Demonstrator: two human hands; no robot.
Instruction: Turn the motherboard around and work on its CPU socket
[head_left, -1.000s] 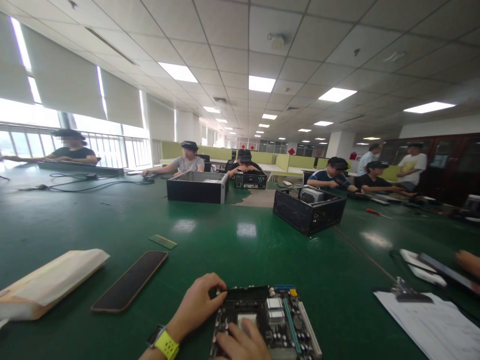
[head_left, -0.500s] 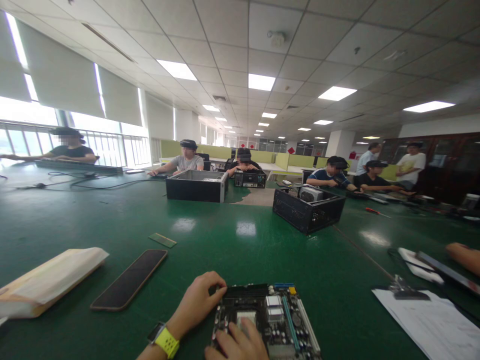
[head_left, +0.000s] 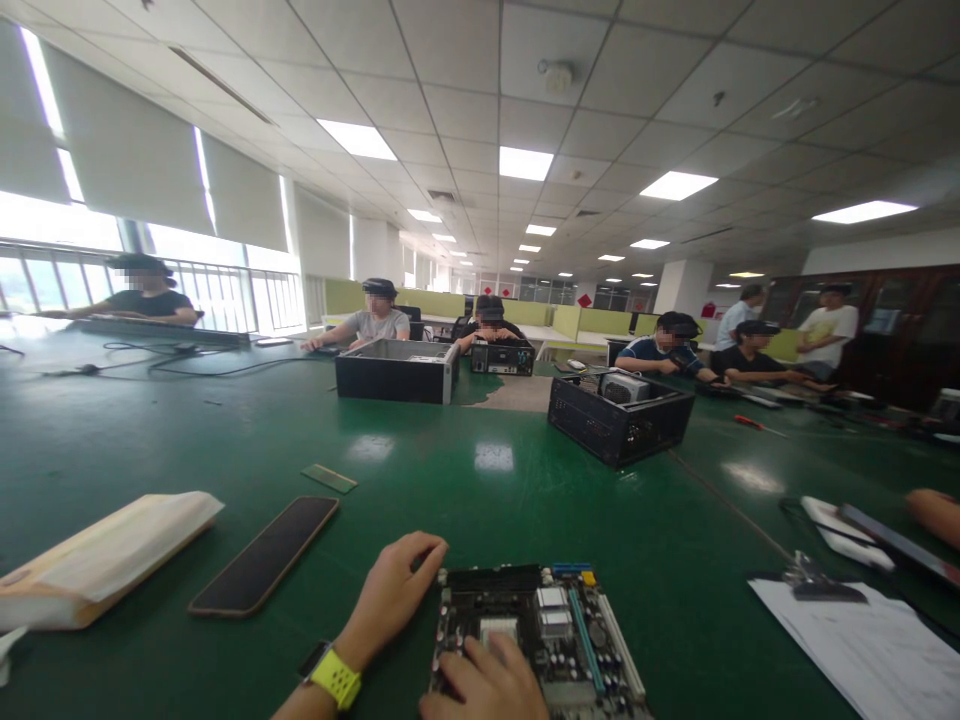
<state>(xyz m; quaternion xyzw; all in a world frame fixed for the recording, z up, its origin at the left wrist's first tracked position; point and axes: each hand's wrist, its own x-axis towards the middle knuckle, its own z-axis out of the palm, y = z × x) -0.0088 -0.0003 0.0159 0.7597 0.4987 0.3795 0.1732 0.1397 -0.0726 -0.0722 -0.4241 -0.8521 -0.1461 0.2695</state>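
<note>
A dark motherboard (head_left: 555,655) lies flat on the green table (head_left: 420,460) near the bottom edge. My left hand (head_left: 405,580), with a yellow-banded watch at its wrist, rests beside the board's upper left corner; its fingers curl together, and whether they hold anything is hidden. Over the lower left of the board, near the pale square socket (head_left: 499,628), lies my right hand (head_left: 491,685) with its fingers spread and touching the board. The lower part of this hand is cut off by the frame.
A phone (head_left: 266,560), a paper-wrapped package (head_left: 112,560) and a memory stick (head_left: 330,478) lie to the left. A clipboard (head_left: 847,640) is at right. Two open computer cases (head_left: 394,375) (head_left: 621,420) stand farther back. Several people sit around the table.
My left hand has drawn slightly left and up, off the board's corner. My right hand stays over the board, shifted a little right in view.
</note>
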